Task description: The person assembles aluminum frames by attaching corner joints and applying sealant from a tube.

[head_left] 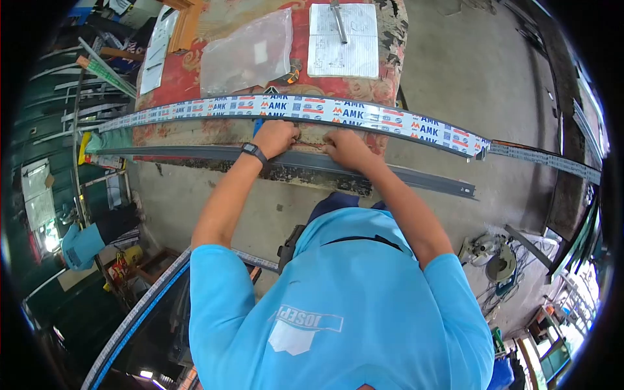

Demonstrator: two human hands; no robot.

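My left hand (276,138), with a watch on the wrist, is closed, its fingers curled by the table's front edge. A bit of blue (258,125) shows beside it, too covered to name. My right hand (349,149) is closed too, a short way to the right. What either holds, if anything, I cannot make out. Both hands are between a long metal profile covered in AMK-printed film (286,108) and a bare dark grey profile (409,174). The two profiles lie roughly parallel across the table and extend past its right side.
On the red patterned table (172,88) lie a clear plastic bag (244,55), an open notebook (325,58) with a metal piece (340,25), and a tape measure (291,73). A power saw (500,263) stands on the floor at right. Racked profiles (107,75) stand at left.
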